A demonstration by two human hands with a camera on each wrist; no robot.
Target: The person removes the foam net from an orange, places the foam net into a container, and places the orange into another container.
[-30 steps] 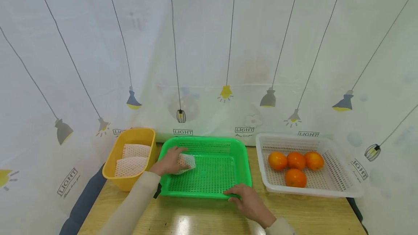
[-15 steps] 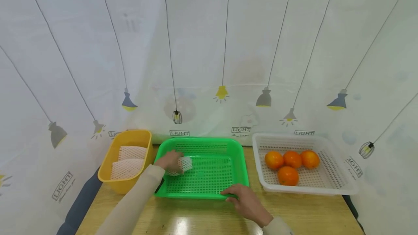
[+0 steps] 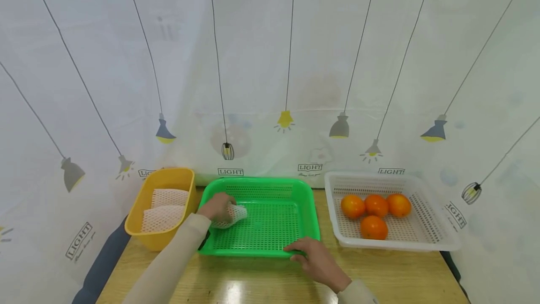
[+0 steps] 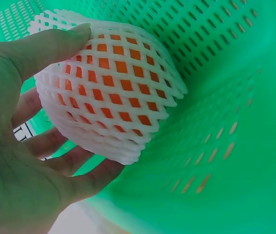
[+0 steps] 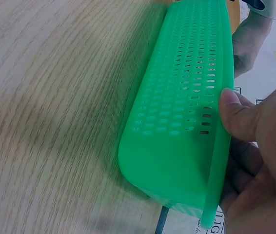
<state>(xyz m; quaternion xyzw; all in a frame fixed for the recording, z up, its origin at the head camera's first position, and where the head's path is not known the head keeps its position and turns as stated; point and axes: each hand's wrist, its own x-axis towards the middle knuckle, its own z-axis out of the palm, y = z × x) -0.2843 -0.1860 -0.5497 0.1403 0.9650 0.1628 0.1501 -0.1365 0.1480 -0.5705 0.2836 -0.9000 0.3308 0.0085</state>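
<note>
In the left wrist view, an orange in a white foam net sleeve lies against the inside of the green basket. My left hand holds it, thumb over the top and fingers along the lower side. In the head view this is at the basket's left end, and the hand covers much of the net. My right hand grips the basket's near rim close to the right corner. Its thumb presses the outer side, while the other fingers go over to the inside, partly hidden.
To the left stands a yellow bin with white foam nets inside. On the right, a white basket holds several bare oranges. All stand on a wooden table before a lamp-patterned cloth backdrop.
The left hand's spread fingers have drawn in around the netted orange. My right hand stays on the rim. The front orange in the white basket has shifted slightly, and the head view has turned a little.
</note>
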